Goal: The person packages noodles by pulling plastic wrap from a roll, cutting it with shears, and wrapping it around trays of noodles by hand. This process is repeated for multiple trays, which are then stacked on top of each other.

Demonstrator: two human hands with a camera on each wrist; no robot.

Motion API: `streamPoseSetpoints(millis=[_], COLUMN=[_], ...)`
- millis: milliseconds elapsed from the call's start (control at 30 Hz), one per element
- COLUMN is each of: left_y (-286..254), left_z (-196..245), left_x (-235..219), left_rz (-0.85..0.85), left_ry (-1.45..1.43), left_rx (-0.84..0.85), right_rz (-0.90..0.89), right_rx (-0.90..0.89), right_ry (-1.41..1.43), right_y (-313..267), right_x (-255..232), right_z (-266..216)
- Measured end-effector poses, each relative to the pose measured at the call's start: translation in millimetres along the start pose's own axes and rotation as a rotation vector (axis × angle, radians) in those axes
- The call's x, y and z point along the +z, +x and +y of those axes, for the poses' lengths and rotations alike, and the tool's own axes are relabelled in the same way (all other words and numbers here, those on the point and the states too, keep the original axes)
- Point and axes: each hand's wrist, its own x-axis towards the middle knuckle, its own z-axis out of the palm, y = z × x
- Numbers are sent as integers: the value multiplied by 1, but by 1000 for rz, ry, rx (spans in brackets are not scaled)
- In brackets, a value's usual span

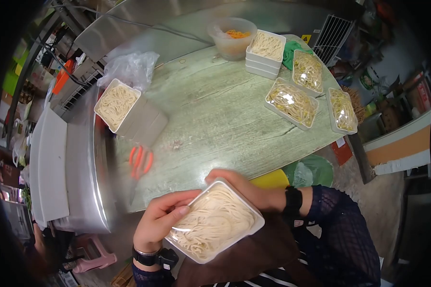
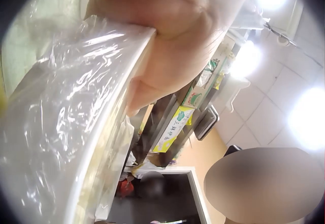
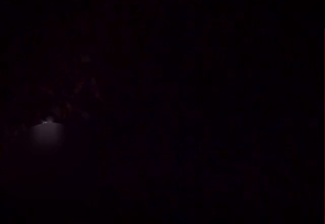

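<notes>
A white tray of pale noodles (image 1: 215, 222) is held tilted over the person's lap, at the table's front edge. My left hand (image 1: 160, 217) grips its left side, thumb over the rim. My right hand (image 1: 244, 189) is at its upper right edge, the fingers partly hidden behind the tray. In the left wrist view, wrinkled clear film (image 2: 56, 117) covers the tray's underside or face, which I cannot tell, and the left hand (image 2: 157, 36) lies against the rim. The right wrist view is almost wholly dark.
On the table (image 1: 201, 110) stand a stack of noodle trays (image 1: 117, 105) at left, orange-handled scissors (image 1: 140, 160), another noodle stack (image 1: 266, 52), wrapped sprout trays (image 1: 292, 103) at right, a plastic tub (image 1: 231, 40) and a clear bag (image 1: 131, 69).
</notes>
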Motion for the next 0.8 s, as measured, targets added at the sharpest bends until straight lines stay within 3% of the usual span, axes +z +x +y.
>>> streamPoseSetpoints(millis=[33, 133, 167, 233, 367, 467, 600, 700, 733, 800], left_y=[3, 3, 5, 11, 34, 46, 51, 50, 48, 43], left_z=[-1, 8, 9, 10, 14, 23, 25, 25, 26, 23], left_x=[0, 5, 4, 2, -7, -4, 7, 6, 4, 0], left_rz=[-34, -91, -84, -48, -537, -693, -603, -511, -448, -332], left_ry=[9, -90, 43, 305, 228, 189, 75, 61, 86, 121], left_rx=[-9, -50, 1, 107, 158, 93, -79, -71, -68, -71], right_rz=[-140, -176, -135, -166, -252, -297, -382, -423, -384, -145], right_rx=[26, 316, 172, 150, 213, 237, 258, 271, 278, 305], right_ry=[190, 554, 432, 323, 238, 173, -10, -292, -369, -263], right_y=[-4, -8, -13, -15, -20, -21, -20, -20, -17, -9], right_x=[3, 12, 15, 13, 13, 13, 11, 1, -7, -29], right_z=[4, 17, 24, 25, 26, 27, 27, 18, 13, -3])
